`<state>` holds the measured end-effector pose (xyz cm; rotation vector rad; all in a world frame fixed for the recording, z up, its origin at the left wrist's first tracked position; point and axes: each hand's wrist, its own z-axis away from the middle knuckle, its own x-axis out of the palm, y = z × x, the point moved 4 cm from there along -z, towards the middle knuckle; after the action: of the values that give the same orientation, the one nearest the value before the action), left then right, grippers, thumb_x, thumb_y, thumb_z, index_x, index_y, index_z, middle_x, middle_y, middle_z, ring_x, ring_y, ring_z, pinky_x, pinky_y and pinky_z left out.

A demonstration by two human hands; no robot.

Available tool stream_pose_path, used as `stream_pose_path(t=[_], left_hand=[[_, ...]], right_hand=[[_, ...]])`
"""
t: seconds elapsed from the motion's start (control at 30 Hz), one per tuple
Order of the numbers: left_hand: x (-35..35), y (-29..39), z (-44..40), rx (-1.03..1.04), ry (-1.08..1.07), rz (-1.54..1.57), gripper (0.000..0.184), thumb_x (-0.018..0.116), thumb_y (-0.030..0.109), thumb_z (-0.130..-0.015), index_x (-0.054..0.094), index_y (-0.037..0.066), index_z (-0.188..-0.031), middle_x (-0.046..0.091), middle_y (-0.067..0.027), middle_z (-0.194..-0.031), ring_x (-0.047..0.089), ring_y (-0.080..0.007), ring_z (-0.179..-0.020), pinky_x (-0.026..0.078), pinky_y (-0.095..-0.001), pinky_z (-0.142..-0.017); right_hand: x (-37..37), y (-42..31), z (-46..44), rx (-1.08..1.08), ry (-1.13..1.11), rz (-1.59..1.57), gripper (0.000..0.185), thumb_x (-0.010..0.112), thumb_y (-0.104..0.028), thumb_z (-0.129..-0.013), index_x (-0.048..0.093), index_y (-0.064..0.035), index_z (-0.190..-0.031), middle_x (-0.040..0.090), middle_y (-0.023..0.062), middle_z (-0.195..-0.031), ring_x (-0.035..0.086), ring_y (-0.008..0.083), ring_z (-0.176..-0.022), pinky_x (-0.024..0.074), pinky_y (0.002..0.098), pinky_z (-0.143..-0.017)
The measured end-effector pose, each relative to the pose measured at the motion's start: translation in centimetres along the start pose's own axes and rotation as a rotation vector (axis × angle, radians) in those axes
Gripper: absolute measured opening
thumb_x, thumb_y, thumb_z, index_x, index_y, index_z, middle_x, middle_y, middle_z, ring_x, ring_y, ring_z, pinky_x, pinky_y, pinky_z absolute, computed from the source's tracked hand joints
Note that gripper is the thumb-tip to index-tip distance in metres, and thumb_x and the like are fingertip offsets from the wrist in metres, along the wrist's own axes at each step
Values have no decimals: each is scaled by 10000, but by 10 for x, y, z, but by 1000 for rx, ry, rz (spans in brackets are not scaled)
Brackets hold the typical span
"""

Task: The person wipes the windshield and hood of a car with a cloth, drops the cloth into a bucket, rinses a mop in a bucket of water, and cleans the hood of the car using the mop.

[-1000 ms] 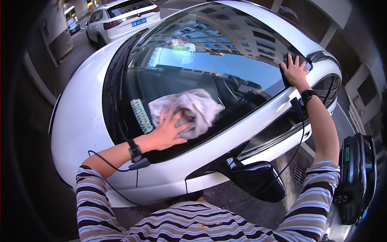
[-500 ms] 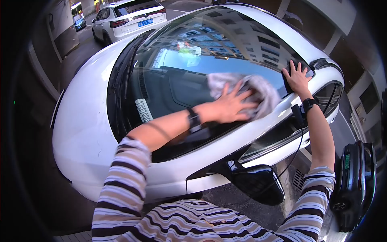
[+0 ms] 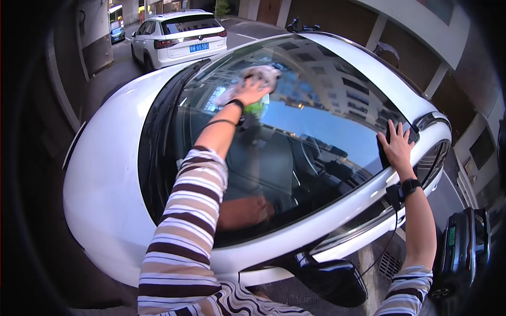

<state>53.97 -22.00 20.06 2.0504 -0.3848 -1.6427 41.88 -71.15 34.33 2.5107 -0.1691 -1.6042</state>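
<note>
My left hand (image 3: 252, 92) reaches far over the windshield (image 3: 316, 137) of a white car and presses a crumpled greyish cloth (image 3: 262, 75) against the glass. The cloth is slightly blurred and partly hidden by my fingers. Resting near the glass edge by the roof pillar is my right hand (image 3: 397, 146), its fingers spread and nothing in them. A dark band sits on each wrist, with a cable hanging from the right one.
Below my arms juts the black side mirror (image 3: 332, 279). Wipers (image 3: 166, 131) lie along the windshield base beside the white hood (image 3: 105, 174). Another white car (image 3: 182, 39) stands behind, and a dark car (image 3: 458, 253) is at the right.
My left hand has swept the cloth from the near side of the windshield to its far upper part. My right hand stays at the glass edge. The head view has shifted slightly.
</note>
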Motion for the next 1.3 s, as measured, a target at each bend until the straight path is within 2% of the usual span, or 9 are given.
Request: stream_pose_path(t=[0.1, 0.23, 0.37, 0.47, 0.57, 0.63, 0.87, 1.17, 1.3], left_hand=[[-9, -116, 15, -227, 48, -11, 840, 287, 797, -769, 148, 350, -1466, -33, -91, -1550, -71, -463, -1380, 23, -633, -1070], [-8, -276, 46, -282, -52, -126, 843, 251, 728, -826, 120, 220, -1485, -25, -139, -1544, -89, -388, -1403, -15, -587, -1087], [-14, -329, 48, -697, 62, 57, 912, 326, 753, -777, 101, 225, -1487, -37, -141, -1544, -48, -458, -1385, -6, -615, -1069], [-24, -278, 21, -731, 120, 94, 908, 345, 741, -778, 116, 218, -1485, -31, -165, -1539, -43, -459, -1386, 8, -626, -1062], [-21, -237, -37, -287, -73, 71, 907, 352, 740, -775, 148, 210, -1481, -26, -186, -1534, -32, -467, -1383, 19, -634, -1056], [-16, -181, -66, -278, 5, 143, 876, 355, 715, -791, 177, 199, -1476, -18, -184, -1535, -13, -470, -1382, 18, -636, -1057], [0, 46, -120, 30, 10, 21, 665, 345, 614, -849, 248, 335, -1445, 36, -120, -1546, 13, -575, -1329, 52, -664, -1049], [26, 116, -203, 143, 10, 97, 762, 432, 699, -762, 266, 379, -1434, -23, -86, -1553, -19, -585, -1323, 29, -654, -1054], [34, 194, -210, 363, -114, 126, 881, 444, 768, -735, 270, 283, -1450, 4, -222, -1523, -9, -418, -1399, 0, -553, -1101]], right_hand=[[1, -1, -1, 5, -21, 6, 686, 424, -586, -875, 282, -228, -1443, 227, 174, -1497, 198, 444, -1359, 166, 641, -1046], [3, -1, -3, 2, -28, -6, 673, 446, -555, -880, 281, -225, -1444, 231, 179, -1493, 183, 439, -1365, 159, 634, -1054], [-1, -5, -1, 2, -52, -6, 671, 451, -543, -883, 288, -208, -1442, 232, 189, -1489, 174, 433, -1369, 158, 642, -1049], [0, -7, -3, -8, -79, 45, 673, 434, -529, -895, 257, -193, -1450, 203, 197, -1495, 155, 441, -1371, 161, 651, -1043], [1, -12, -9, -8, -144, 122, 691, 405, -524, -906, 178, -192, -1469, 168, 215, -1500, 136, 464, -1366, 164, 662, -1032], [5, -13, -15, 3, -201, 146, 705, 396, -530, -908, 146, -193, -1475, 158, 224, -1500, 131, 473, -1364, 166, 674, -1022], [28, -117, -130, -423, -144, 2, 654, 338, -587, -900, 245, -253, -1454, 131, 139, -1528, 74, 361, -1408, 81, 692, -1032], [47, -133, -161, -455, -112, 92, 730, 245, -686, -873, 202, -258, -1463, 143, 183, -1514, 94, 396, -1397, 117, 706, -1019], [47, -132, -160, -462, -93, 79, 729, 246, -680, -875, 206, -251, -1462, 149, 188, -1511, 102, 403, -1394, 111, 713, -1016]])
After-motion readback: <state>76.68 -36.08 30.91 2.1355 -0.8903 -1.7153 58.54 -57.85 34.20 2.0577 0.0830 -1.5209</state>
